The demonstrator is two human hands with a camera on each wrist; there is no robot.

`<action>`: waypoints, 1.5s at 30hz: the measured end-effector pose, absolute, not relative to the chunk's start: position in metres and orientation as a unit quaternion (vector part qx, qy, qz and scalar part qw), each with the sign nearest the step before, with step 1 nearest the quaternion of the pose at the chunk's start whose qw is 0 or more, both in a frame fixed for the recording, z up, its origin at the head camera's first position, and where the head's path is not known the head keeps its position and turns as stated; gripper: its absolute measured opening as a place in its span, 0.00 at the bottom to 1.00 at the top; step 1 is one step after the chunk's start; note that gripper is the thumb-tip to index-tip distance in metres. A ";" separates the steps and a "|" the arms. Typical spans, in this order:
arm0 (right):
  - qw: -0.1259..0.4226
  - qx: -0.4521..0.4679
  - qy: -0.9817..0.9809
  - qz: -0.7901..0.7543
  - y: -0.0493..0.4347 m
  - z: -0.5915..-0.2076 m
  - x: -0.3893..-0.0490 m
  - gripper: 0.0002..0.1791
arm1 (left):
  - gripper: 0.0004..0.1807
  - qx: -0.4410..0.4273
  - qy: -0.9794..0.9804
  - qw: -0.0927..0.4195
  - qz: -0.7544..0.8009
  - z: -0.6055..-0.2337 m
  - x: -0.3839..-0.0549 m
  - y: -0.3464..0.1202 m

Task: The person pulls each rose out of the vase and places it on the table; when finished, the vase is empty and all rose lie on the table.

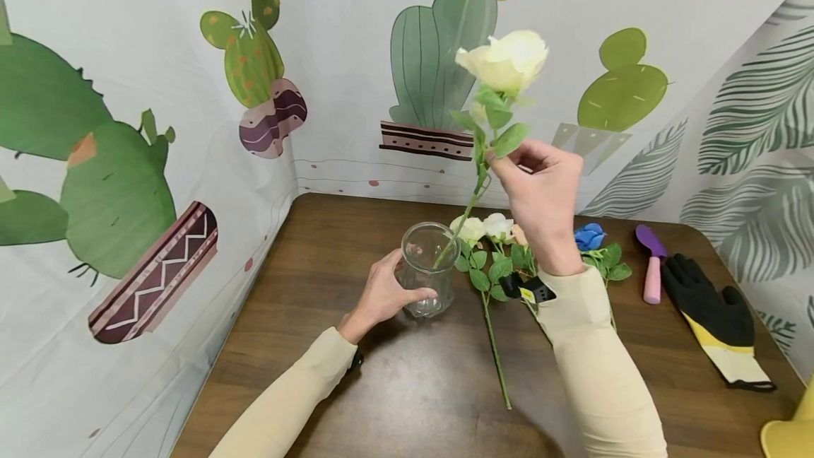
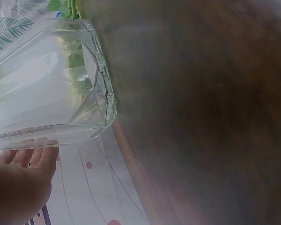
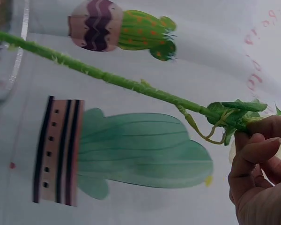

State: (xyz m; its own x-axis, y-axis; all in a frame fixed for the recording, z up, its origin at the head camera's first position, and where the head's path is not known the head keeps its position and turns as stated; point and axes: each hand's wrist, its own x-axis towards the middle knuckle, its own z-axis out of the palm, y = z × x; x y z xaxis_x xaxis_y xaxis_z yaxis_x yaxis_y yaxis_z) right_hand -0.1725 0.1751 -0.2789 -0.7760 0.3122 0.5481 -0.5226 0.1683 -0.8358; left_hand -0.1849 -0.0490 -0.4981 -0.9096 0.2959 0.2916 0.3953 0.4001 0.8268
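Observation:
My right hand [image 1: 540, 186] pinches the stem of a white artificial rose [image 1: 505, 62] just under its leaves. The bloom is up high and the stem slants down to the left, its lower end inside the mouth of a clear glass vase [image 1: 427, 292]. In the right wrist view the green stem [image 3: 126, 83] crosses the vase rim at the left edge. My left hand [image 1: 384, 292] grips the side of the vase, thumb in front and fingers behind. The left wrist view shows the faceted glass base close up, with fingertips [image 2: 48, 157] against the glass.
To the right of the vase lie several more flowers, among them a pale rose [image 1: 470, 230], a white rose [image 1: 498, 226] and a blue rose [image 1: 590, 236]. Farther right are a purple trowel with a pink handle [image 1: 652, 281], a black-and-yellow glove [image 1: 715, 309] and a yellow object [image 1: 788, 433].

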 end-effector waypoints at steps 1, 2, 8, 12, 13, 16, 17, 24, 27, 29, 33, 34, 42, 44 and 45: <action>0.330 0.079 -0.679 0.651 0.177 -0.275 -0.171 0.06 | 0.42 -0.207 -0.835 0.049 -0.507 -0.498 -0.185 -0.049; 0.332 0.081 -0.667 0.661 0.180 -0.272 -0.170 0.07 | 0.42 -0.207 -0.835 0.049 -0.507 -0.498 -0.185 -0.049; 0.353 0.087 -0.612 0.702 0.192 -0.256 -0.158 0.06 | 0.42 -0.208 -0.833 0.048 -0.511 -0.498 -0.184 -0.049; 0.353 0.077 -0.598 0.715 0.200 -0.251 -0.152 0.06 | 0.42 -0.207 -0.834 0.049 -0.509 -0.499 -0.185 -0.049; 0.350 0.073 -0.598 0.717 0.202 -0.251 -0.150 0.06 | 0.42 -0.207 -0.834 0.049 -0.510 -0.499 -0.184 -0.049; 0.334 0.063 -0.611 0.715 0.207 -0.254 -0.147 0.05 | 0.42 -0.206 -0.835 0.048 -0.508 -0.498 -0.184 -0.049; 0.327 0.057 -0.618 0.713 0.208 -0.257 -0.146 0.06 | 0.43 -0.206 -0.834 0.048 -0.509 -0.498 -0.184 -0.049; 0.260 0.003 -0.725 0.638 0.213 -0.284 -0.148 0.11 | 0.43 -0.198 -0.833 0.039 -0.515 -0.498 -0.184 -0.048; 0.226 -0.010 -0.767 0.600 0.214 -0.299 -0.151 0.06 | 0.43 -0.199 -0.833 0.037 -0.515 -0.498 -0.184 -0.048; 0.201 -0.019 -0.787 0.583 0.214 -0.310 -0.153 0.04 | 0.43 -0.202 -0.832 0.039 -0.515 -0.499 -0.184 -0.048; 0.151 -0.046 -0.815 0.558 0.214 -0.332 -0.160 0.10 | 0.43 -0.208 -0.830 0.045 -0.515 -0.499 -0.184 -0.048; 0.140 -0.054 -0.820 0.552 0.214 -0.337 -0.162 0.11 | 0.43 -0.209 -0.830 0.047 -0.515 -0.499 -0.184 -0.049; 0.067 -0.088 -0.841 0.530 0.212 -0.383 -0.178 0.13 | 0.44 -0.210 -0.825 0.043 -0.523 -0.501 -0.186 -0.048; 0.053 -0.092 -0.842 0.529 0.212 -0.393 -0.182 0.13 | 0.44 -0.212 -0.825 0.047 -0.521 -0.502 -0.186 -0.047; 0.048 -0.094 -0.843 0.528 0.212 -0.398 -0.184 0.13 | 0.44 -0.212 -0.825 0.047 -0.521 -0.502 -0.187 -0.047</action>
